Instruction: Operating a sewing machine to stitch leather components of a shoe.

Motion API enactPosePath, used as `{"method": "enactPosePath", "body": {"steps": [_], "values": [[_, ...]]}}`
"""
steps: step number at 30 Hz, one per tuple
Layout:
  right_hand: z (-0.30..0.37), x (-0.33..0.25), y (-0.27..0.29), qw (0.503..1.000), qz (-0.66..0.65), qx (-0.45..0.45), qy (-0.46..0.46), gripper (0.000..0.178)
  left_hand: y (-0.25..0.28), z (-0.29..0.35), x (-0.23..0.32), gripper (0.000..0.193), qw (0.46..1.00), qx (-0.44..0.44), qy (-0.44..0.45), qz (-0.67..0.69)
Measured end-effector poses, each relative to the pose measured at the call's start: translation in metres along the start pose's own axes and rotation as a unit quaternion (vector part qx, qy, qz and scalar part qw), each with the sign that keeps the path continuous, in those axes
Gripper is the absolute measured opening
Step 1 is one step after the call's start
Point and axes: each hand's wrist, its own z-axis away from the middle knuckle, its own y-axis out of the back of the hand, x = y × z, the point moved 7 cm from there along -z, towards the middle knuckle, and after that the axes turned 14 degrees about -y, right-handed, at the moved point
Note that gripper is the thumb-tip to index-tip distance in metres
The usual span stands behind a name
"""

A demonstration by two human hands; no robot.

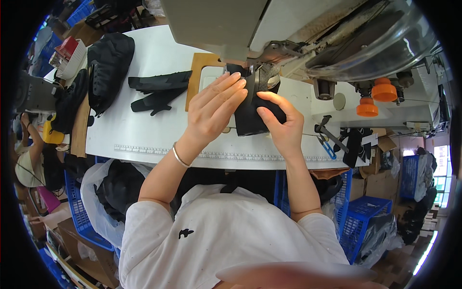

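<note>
Under the head of a sewing machine [211, 24] lies a black fabric piece [248, 120], its lower end toward me. My left hand [211, 108] rests on its left side, fingers stretched out and close together, the tips near the machine's needle area. On the right side, my right hand [286, 123] bends thumb and forefinger against the same piece, gripping its edge. The needle and the stitching spot are mostly hidden by the machine and fingers. Several flat black cut pieces [161, 89] lie on the white table [130, 127] to the left.
Black shoes [110, 67] stand at the far left near a white basket [74, 60]. A printed ruler strip [159, 150] follows the table's front edge. Blue-handled snips [328, 147] lie at the right. Orange knobs [384, 90] sit on the machine. Another person's arm [34, 137] shows far left.
</note>
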Motion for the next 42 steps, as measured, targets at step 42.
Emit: {"method": "enactPosePath", "body": {"steps": [42], "values": [[-0.017,0.016,0.012,0.99,-0.133,-0.014,-0.036,0.027,0.0,-0.003,-0.028,0.023,0.994,-0.047,-0.099,0.021]]}}
